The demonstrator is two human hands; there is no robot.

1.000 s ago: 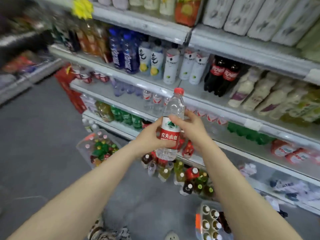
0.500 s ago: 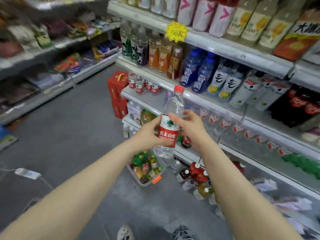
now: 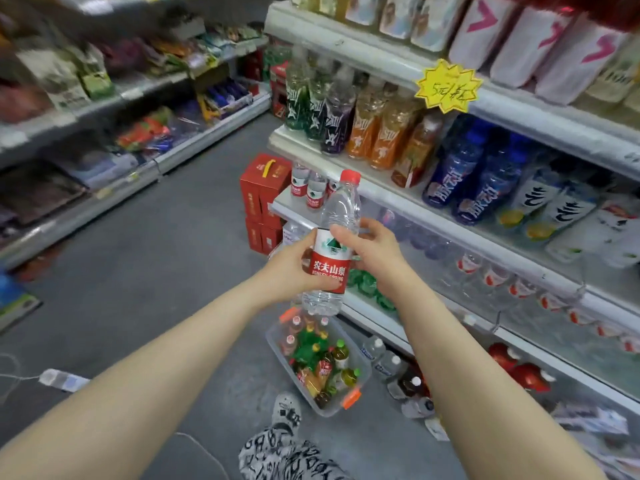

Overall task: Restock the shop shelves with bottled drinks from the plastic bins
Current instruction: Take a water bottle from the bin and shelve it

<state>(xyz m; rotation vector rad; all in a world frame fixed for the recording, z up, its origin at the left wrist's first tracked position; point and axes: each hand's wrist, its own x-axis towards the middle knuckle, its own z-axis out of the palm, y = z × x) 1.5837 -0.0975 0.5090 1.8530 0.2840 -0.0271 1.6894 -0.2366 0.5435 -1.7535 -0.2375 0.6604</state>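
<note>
A clear water bottle (image 3: pixel 337 216) with a red cap and a red label stands upright in mid-air in front of the drinks shelves. My left hand (image 3: pixel 289 268) grips its label from the left, and my right hand (image 3: pixel 372 251) grips it from the right at the shoulder. Behind it, on the left end of a white shelf (image 3: pixel 282 206), stand three matching water bottles (image 3: pixel 313 194). Below on the floor lies a clear plastic bin (image 3: pixel 360 377) with orange clips, filled with several mixed bottled drinks.
Shelves on the right carry orange, blue and white bottles under a yellow price star (image 3: pixel 448 84). Red cartons (image 3: pixel 261 199) are stacked at the shelf end. Loose bottles (image 3: pixel 391 363) stand on the floor by the bin. A power strip (image 3: pixel 62 379) lies left. Snack shelves line the far side.
The view has swung left along the aisle, bringing the shelf end, red cartons and matching water bottles into sight. Both hands keep the same hold on the bottle.
</note>
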